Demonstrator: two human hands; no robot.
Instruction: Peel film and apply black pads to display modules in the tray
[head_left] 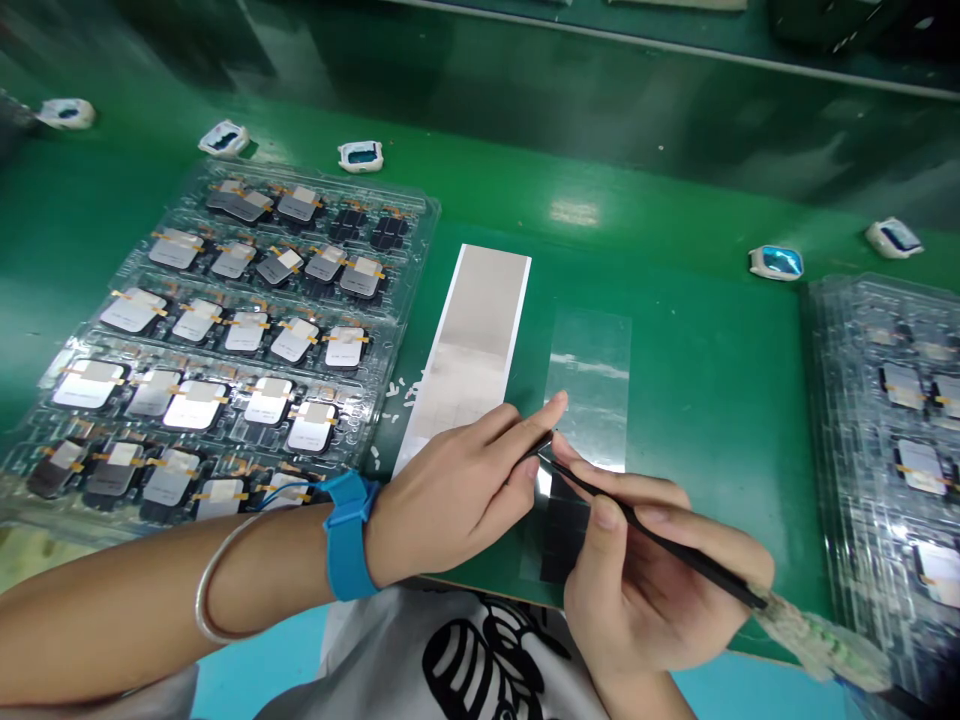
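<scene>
- Left hand (pixel 454 490) pinches a small dark sliver (pixel 544 447) between thumb and forefinger, just above a clear plastic film strip (pixel 592 390) on the green surface (pixel 675 330).
- Right hand (pixel 645 580) closes around slender black tweezers (pixel 660 535), their tips at the sliver.
- A clear plastic tray (pixel 390 190) of grey pads lies to the left.

Electronics assembly workshop: green anti-static bench mat (pixel 675 400), blue wrist strap (pixel 346 535), clear blister trays (pixel 409 290) of components.

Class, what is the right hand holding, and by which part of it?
The right hand holds black tweezers by the middle of their length, pinched between thumb and fingers, with the tips left free.
</scene>
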